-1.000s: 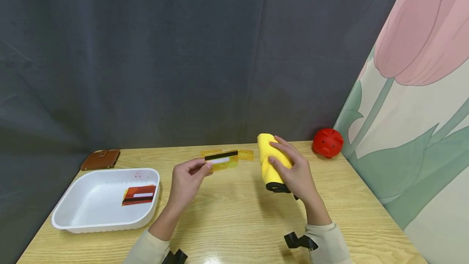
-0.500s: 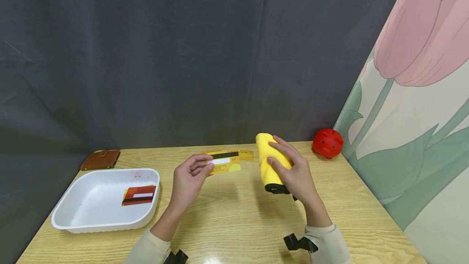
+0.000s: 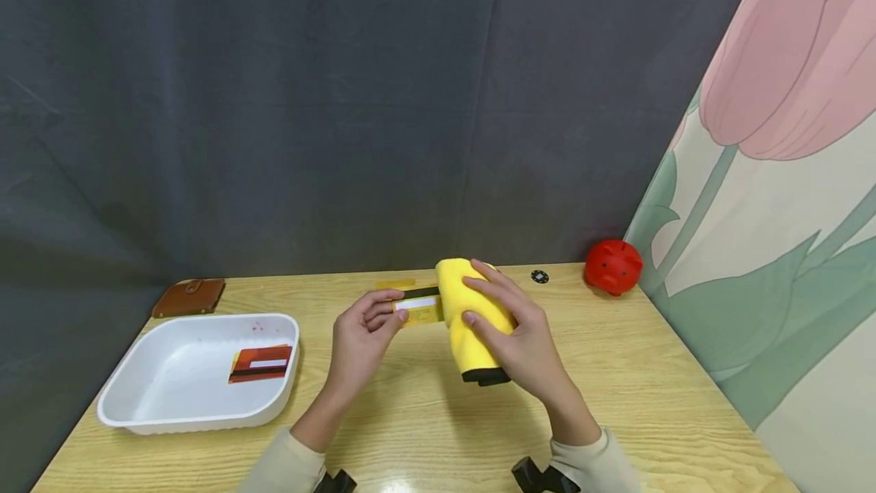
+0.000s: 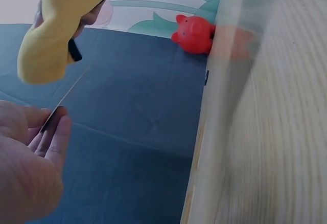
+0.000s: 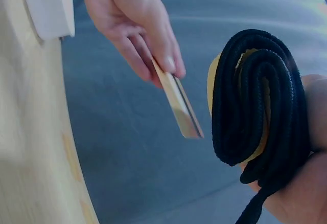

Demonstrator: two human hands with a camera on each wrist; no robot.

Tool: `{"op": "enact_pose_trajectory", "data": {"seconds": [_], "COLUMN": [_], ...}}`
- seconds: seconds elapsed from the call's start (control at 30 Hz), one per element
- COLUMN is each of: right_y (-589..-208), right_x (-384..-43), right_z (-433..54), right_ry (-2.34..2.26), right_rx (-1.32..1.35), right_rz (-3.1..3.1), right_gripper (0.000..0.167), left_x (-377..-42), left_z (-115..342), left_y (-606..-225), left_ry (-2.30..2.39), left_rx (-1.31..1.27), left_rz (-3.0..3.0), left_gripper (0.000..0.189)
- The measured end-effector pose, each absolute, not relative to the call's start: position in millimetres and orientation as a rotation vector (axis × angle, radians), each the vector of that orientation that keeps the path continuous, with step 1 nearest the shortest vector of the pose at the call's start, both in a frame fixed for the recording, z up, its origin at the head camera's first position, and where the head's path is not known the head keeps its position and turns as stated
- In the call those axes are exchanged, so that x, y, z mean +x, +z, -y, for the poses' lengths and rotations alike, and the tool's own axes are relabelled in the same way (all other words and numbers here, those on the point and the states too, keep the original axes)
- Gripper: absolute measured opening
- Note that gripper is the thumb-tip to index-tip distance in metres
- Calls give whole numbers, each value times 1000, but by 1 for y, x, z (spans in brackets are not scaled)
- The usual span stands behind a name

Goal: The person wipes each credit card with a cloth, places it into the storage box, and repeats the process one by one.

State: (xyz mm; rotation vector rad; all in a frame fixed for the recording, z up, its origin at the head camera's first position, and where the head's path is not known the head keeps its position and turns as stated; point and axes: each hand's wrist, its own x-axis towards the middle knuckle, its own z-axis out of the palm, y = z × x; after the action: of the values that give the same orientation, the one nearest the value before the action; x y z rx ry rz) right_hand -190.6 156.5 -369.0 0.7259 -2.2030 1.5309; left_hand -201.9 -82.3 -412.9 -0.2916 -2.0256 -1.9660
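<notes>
Between thumb and fingers, my left hand pinches the left end of a yellow bank card. The card has a black stripe and a white strip facing up. My right hand grips a folded yellow cloth with a black hem. In the head view the cloth overlaps the card's right end. From the right wrist, the cloth's black layered edge shows a gap to the card. The left wrist view shows the card edge-on, below the cloth. Both are held above the table.
A white tray at left holds red and yellow cards. Behind it lies a brown leather wallet. At the back are another yellow card, a black chip and a red piggy bank.
My right hand has moved left with the cloth, up to the card, uncovering the black chip. My left hand has shifted slightly right with the card, whose face has tilted.
</notes>
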Motion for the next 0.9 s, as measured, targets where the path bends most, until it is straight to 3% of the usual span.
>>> {"op": "enact_pose_trajectory", "data": {"seconds": [0.9], "right_y": [-389], "right_x": [-192], "right_z": [-130], "right_ry": [1358], "right_rx": [784], "right_rz": [2305], "right_gripper": [48], "left_x": [-191], "left_z": [67], "left_y": [-417], "left_ry": [-2088], "left_rx": [-367], "left_rz": [1859], "left_gripper": [23]}}
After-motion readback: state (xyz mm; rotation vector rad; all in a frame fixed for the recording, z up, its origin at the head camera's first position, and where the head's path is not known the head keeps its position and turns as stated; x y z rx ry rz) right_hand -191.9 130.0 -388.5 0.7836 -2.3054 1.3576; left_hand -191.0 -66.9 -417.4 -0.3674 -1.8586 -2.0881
